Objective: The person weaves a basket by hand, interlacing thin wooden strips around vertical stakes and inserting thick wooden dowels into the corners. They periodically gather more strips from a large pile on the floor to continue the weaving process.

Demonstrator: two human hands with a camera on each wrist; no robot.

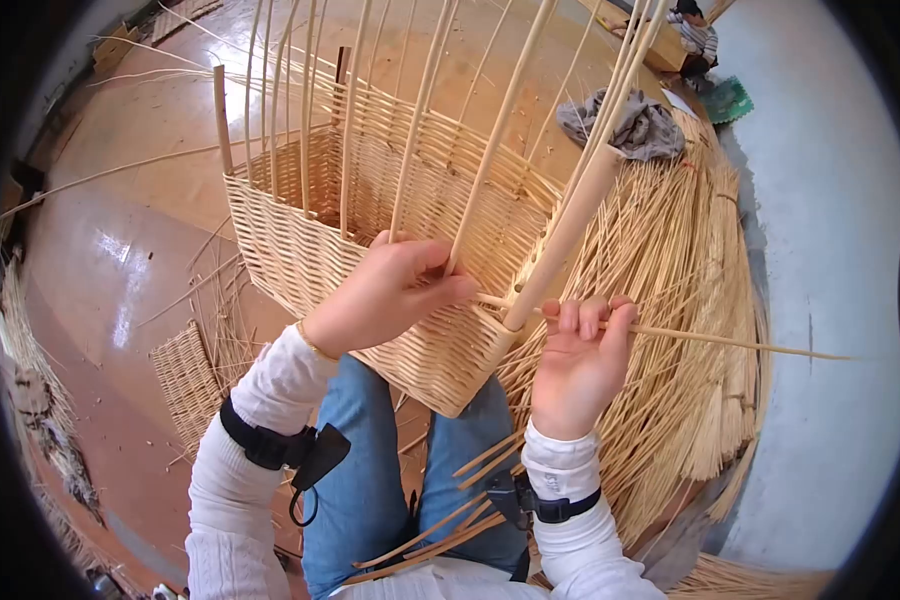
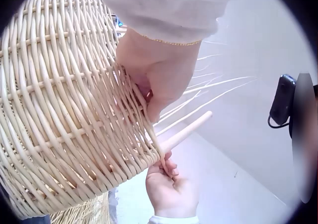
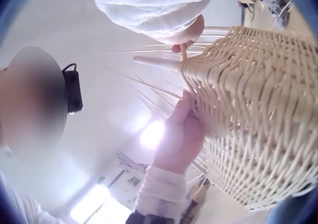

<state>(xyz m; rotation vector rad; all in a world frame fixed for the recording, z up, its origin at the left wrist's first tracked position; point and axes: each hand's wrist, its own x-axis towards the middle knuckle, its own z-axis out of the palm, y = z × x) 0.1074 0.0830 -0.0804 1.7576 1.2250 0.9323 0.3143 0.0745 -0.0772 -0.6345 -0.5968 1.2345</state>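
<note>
A wicker basket [image 1: 295, 255] with tall upright stakes [image 1: 410, 140] rests tilted over the person's knees. My left hand [image 1: 395, 290] grips the near rim close to a corner, thumb outside and fingers reaching inside beside a stake. At that corner a thick peeled post [image 1: 570, 230] stands up. My right hand [image 1: 580, 365], palm up, holds a thin wicker rod [image 1: 720, 341] just outside the post; its free end points right. In the left wrist view the weave [image 2: 64, 85] fills the left side. From the right wrist, the left hand [image 3: 181, 137] presses along the rim.
A large heap of loose wicker rods [image 1: 670, 330] lies on the right, with a grey cloth [image 1: 625, 125] at its far end. On the floor to the left is a woven panel [image 1: 185, 380] among scraps. A pale wall [image 1: 840, 200] borders the right.
</note>
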